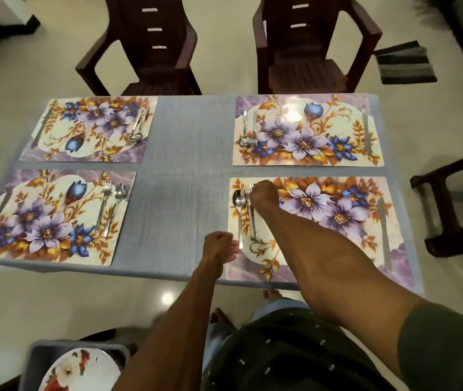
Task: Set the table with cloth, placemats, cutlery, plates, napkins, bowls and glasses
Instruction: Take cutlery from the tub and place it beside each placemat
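Hands first: your right hand (pixel 264 193) is reached out over the near right placemat (pixel 318 230), fingers curled down at the top of the fork (pixel 250 210), looks like pinching it near the tines, arm stretched long across the mat. Your left hand (pixel 220 246) sits at that mat's left edge, fingers curled loosely, fingertips right by the end of the spoon (pixel 239 213) handle; can't tell if it's actually touching or gripping it. Spoon and fork lie side by side along the left edge of the mat, knife (pixel 383 230) along the right edge.

No readable writing anywhere.

Blue-grey cloth (pixel 185 170) covers the table, with four floral placemats, one toward each corner. The other three mats each carry their own cutlery too. Down off the near left corner there's a grey bin (pixel 41 354) with a flowered plate (pixel 83 371) in it.
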